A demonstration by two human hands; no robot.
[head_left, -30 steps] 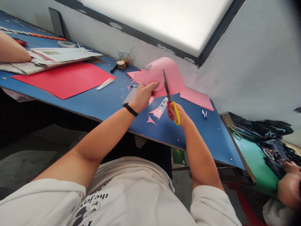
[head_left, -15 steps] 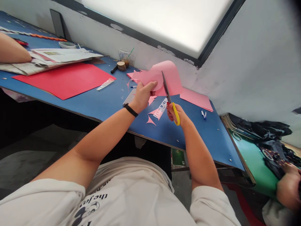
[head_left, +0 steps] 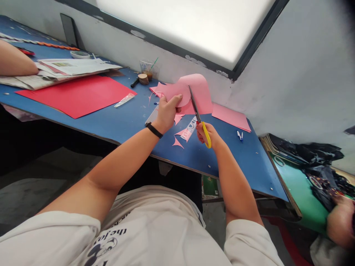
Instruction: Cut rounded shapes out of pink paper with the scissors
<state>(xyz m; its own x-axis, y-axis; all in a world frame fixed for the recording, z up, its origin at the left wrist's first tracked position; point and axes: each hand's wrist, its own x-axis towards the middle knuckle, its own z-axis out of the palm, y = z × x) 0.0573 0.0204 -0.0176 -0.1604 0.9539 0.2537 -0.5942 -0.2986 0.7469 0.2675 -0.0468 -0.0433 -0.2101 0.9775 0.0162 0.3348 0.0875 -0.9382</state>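
Note:
My left hand (head_left: 167, 112) is closed on a sheet of pink paper (head_left: 198, 90), thumb on top, at a part with a rounded cut edge. My right hand (head_left: 206, 133) grips yellow-handled scissors (head_left: 206, 135), their blades pointing away from me at the paper's cut edge. The far part of the sheet curls up towards the wall. Below the hands lie a pink scrap (head_left: 178, 142) and a printed white-and-pink packet (head_left: 189, 129). More pink scraps (head_left: 158, 88) are left of the sheet, and a pale flat object shows partly behind my left hand.
Red paper (head_left: 80, 96) and newspapers (head_left: 22, 81) lie to the left, beside another person's arm (head_left: 16, 59). A cup (head_left: 146, 70) stands by the wall. Folded pink paper (head_left: 231, 117) and blue-and-white pens (head_left: 240, 136) are to the right. Another person's hand (head_left: 342, 220) is over the green table (head_left: 299, 188).
The pink paper and the scissors' tips have shifted slightly left. Both hands keep their hold. The other person's hand at the right has moved slightly.

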